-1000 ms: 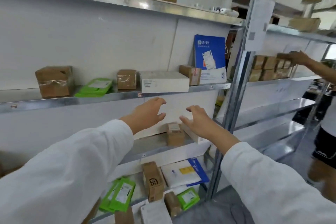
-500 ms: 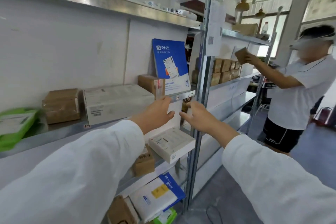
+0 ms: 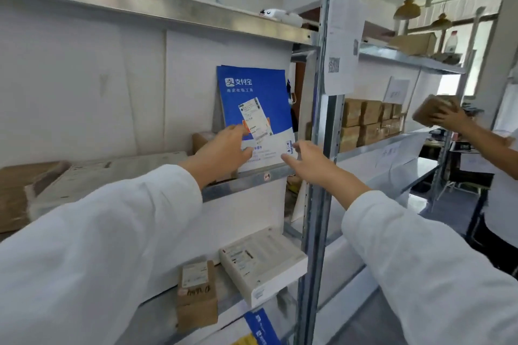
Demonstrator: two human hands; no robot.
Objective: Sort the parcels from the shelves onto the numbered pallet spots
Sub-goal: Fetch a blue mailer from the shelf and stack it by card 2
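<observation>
A sorter in white sleeves reaches for a blue-and-white mailer [image 3: 253, 98] standing upright against the back wall at the right end of the middle shelf [image 3: 241, 183]. The left hand [image 3: 221, 150] and right hand [image 3: 309, 158] flank its lower edge, fingers loosely spread and gripping nothing; whether any fingertip touches it cannot be told. The sort appears far from finished: no numbered pallet spot is in view, and every parcel seen here sits on a shelf. Sharing the mailer's shelf are one long white carton [image 3: 117, 168], one large brown box [image 3: 19, 190] at far left and one small brown box [image 3: 202, 139] behind the left hand. The shelf below holds one white box [image 3: 263, 263], one labelled brown box [image 3: 196, 294] and the corner of one blue pouch [image 3: 260, 325]. The next rack carries roughly eight stacked brown boxes [image 3: 370, 120] in two rows, where a second person's hand [image 3: 450, 117] holds one brown parcel [image 3: 429, 110].
</observation>
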